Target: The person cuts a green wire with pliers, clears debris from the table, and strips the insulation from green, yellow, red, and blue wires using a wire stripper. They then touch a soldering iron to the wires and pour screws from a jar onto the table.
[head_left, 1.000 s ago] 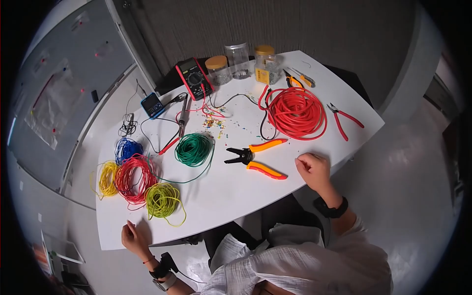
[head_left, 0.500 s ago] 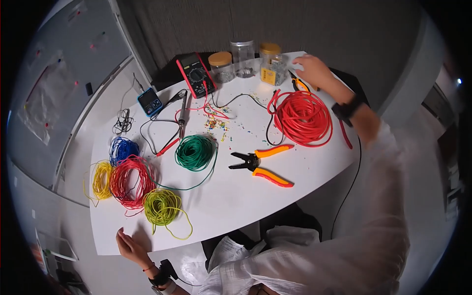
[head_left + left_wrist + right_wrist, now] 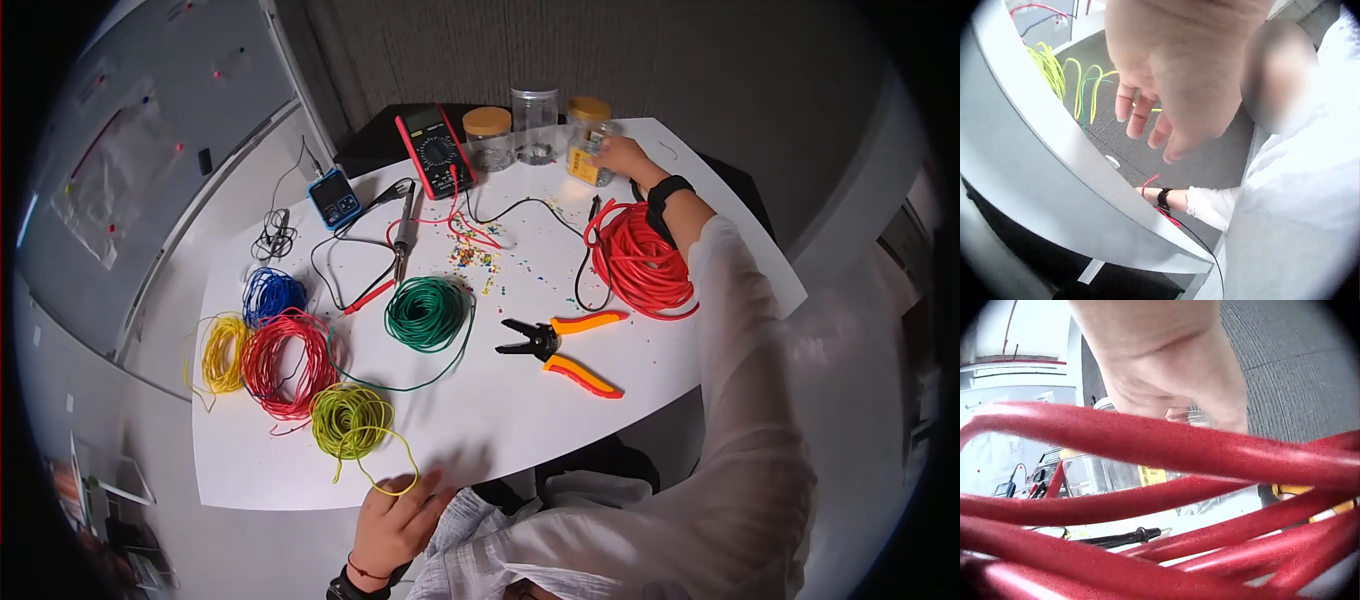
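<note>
My right hand (image 3: 624, 158) reaches to the back right of the table and grips a clear jar (image 3: 580, 160) with a tan lid and a yellow label. In the right wrist view, loops of thick red cable (image 3: 1147, 440) cross in front of the hand and partly hide the fingers and jar. My left hand (image 3: 395, 525) is at the table's front edge, fingers loosely spread and holding nothing, as the left wrist view also shows. Just above its fingertips lies a coil of yellow-green wire (image 3: 348, 420) with a loose end looping towards them.
Wire strippers (image 3: 560, 350) lie mid-table, left of the red cable coil (image 3: 640, 260). Green (image 3: 425, 315), red (image 3: 290, 365), blue and yellow wire coils are on the left. A multimeter (image 3: 437, 150), two other jars, a soldering iron (image 3: 405, 235) and scattered colourful bits (image 3: 472, 255) lie behind.
My right hand has gone from the table's front right, over the tools at the back right, to the labelled jar. My left hand has shifted right along the front edge.
</note>
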`<state>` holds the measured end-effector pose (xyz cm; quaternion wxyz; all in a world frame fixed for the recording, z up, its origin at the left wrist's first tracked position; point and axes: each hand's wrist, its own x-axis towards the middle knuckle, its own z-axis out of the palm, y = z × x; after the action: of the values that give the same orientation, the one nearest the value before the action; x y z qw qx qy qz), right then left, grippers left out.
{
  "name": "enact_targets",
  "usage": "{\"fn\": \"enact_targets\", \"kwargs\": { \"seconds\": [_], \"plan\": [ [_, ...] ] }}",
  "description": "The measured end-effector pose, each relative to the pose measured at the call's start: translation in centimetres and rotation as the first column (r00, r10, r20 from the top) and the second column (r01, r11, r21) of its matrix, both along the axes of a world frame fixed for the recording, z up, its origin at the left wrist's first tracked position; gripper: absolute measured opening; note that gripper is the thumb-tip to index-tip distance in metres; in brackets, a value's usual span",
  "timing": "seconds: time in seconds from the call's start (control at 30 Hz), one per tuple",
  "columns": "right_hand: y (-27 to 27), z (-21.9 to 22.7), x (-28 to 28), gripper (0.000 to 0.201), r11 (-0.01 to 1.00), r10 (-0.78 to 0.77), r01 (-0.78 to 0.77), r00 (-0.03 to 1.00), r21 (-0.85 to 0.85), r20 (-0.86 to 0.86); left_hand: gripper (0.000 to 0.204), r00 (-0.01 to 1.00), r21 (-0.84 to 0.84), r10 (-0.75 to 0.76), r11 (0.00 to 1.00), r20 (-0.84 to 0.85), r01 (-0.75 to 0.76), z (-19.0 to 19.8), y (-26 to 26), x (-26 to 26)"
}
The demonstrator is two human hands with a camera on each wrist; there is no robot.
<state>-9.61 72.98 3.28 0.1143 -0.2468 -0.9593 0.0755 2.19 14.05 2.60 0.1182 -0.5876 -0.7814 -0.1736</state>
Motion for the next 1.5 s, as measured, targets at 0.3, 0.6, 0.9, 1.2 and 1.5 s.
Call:
{"fn": "enact_targets", "kwargs": {
  "seconds": [0.3, 0.6, 0.9, 1.2, 1.5],
  "plan": [
    [-0.7, 1.3, 0.5, 0.048, 0.995, -0.102, 0.099, 0.992, -0.032, -0.078, 0.044, 0.958, -0.086, 0.273, 0.96, 0.088, -0.266, -1.1, 0.9, -2.5],
    [-5.1, 9.2, 7.7, 0.043, 0.986, -0.028, -0.048, 0.901, -0.163, -0.432, 0.027, 0.948, -0.005, 0.266, 0.963, 0.175, -0.27, -1.5, -0.1, -3.4],
    [-19.7, 11.6, 22.7, 0.031, 0.833, 0.478, -0.553, 0.727, -0.007, -0.494, 0.011, 0.873, 0.325, 0.02, 0.924, 0.487, -0.202, -1.6, 0.1, 1.1],
    [-31.6, 2.9, 20.8, 0.027, 0.634, 0.668, -0.761, 0.627, -0.135, -0.4, 0.054, 0.56, 0.473, -0.25, 0.83, 0.79, -0.297, -0.9, 8.3, 0.2],
    [-34.2, -0.3, 19.6, 0.072, 0.664, 0.546, -0.727, 0.633, -0.177, -0.549, 0.049, 0.43, 0.266, -0.07, 0.87, 0.9, -0.414, -1.3, 7.5, -1.9]
  ]
}}
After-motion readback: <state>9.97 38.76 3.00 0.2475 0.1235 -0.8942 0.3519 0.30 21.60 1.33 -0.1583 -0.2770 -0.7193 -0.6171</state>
